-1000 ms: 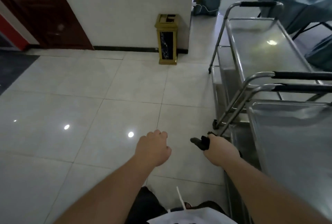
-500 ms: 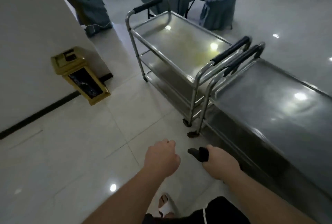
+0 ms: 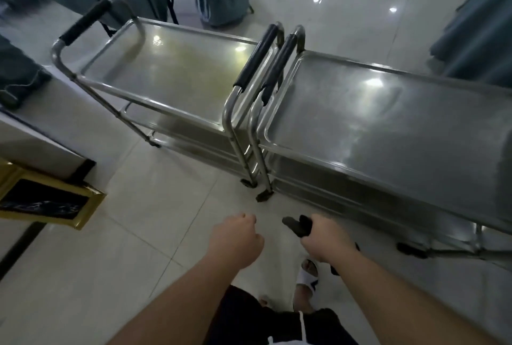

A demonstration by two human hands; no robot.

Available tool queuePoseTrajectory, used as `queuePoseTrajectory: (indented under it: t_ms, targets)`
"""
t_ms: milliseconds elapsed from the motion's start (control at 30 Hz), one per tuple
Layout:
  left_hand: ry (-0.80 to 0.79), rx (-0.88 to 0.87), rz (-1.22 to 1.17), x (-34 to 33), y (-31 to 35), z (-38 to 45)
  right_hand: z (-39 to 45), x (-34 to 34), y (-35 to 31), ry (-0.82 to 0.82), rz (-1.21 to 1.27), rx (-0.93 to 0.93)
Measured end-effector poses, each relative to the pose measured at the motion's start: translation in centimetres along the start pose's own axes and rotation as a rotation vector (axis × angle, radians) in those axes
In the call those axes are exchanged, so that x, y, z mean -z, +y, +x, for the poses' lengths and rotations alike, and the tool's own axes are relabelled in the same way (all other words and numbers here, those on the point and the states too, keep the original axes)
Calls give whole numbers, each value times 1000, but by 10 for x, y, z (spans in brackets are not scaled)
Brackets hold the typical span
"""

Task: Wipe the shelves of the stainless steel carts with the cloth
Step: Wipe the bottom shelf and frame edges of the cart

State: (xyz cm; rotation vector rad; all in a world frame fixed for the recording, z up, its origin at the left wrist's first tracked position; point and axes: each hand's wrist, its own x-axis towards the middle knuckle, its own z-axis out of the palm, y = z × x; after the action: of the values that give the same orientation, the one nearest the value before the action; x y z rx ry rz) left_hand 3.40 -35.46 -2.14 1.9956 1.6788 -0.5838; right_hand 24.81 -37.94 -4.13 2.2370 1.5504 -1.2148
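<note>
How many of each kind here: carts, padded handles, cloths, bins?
Stainless steel carts: 2, left cart and right cart
Black padded handles: 3
Dark cloth: 1, in the right hand
Gold bin: 1
Total: 7

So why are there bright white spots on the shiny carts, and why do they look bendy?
Head view: ceiling lights glare off the left cart's top shelf, the right cart's top shelf and the floor tiles; the wide-angle lens curves straight edges; everything looks dim and slightly soft.
</note>
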Motion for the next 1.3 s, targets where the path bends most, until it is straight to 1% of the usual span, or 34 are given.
queuePoseTrajectory:
  t_ms: [233,400,500,700,833,933,1000,1100,1200,1300]
  targets:
    - [-125,-78,76,-10,-32,56,24,-19,-3,-48,123,-203]
    - [-104,-201,66,-16,-57,103,34,-48,-14,-1,204,-354]
    - [-138,-264,78,-20,-70,127,37,-73,-25,6,228,-404]
    - [-178,-288,108,-42,-77,162,63,-102,-28,-88,244,-356]
    - [-186,-258,113,-67,-66,181,94,-112,-7,-51,308,-294]
    - [-178,-212,99,-91,-58,196,126,-119,14,-42,297,-212]
    - [-182,-185,80,-112,-52,207,149,-126,29,-31,297,-193]
    - [-203,-169,63,-148,-45,233,187,-138,51,-14,292,-178]
    - [-187,-193,78,-182,-42,271,227,-154,74,13,284,-211]
    - [-185,-208,98,-211,-42,313,265,-178,96,91,304,-202]
